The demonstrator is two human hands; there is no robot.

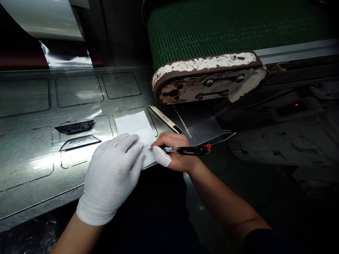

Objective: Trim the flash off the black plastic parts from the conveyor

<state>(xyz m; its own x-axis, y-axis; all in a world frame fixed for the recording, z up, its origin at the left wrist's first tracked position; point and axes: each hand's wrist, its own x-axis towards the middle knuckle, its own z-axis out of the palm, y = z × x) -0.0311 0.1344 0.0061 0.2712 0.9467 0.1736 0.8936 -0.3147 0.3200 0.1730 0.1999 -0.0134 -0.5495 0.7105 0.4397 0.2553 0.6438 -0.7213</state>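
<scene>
A white sheet of paper (134, 124) lies near the front edge of the metal table. My left hand (112, 173), in a white glove, rests flat on the paper's lower left part, fingers slightly spread. A black pen (185, 150) is held in my right hand (176, 151), its tip at the paper's lower part. The right thumb has a white cover; the other visible fingers are bare. Just above my right hand lies a beige tool marked A06 (164, 119). Two dark trapezoid parts, one upper (75, 127) and one lower (79, 142), lie left of the paper.
The metal table (23, 141) has black outlined rectangles on its top. A green conveyor belt (206, 28) with a chipped end bracket (209, 77) juts over the right side. At the upper left hangs a roll of film (50, 17). Something red shows beyond the pen.
</scene>
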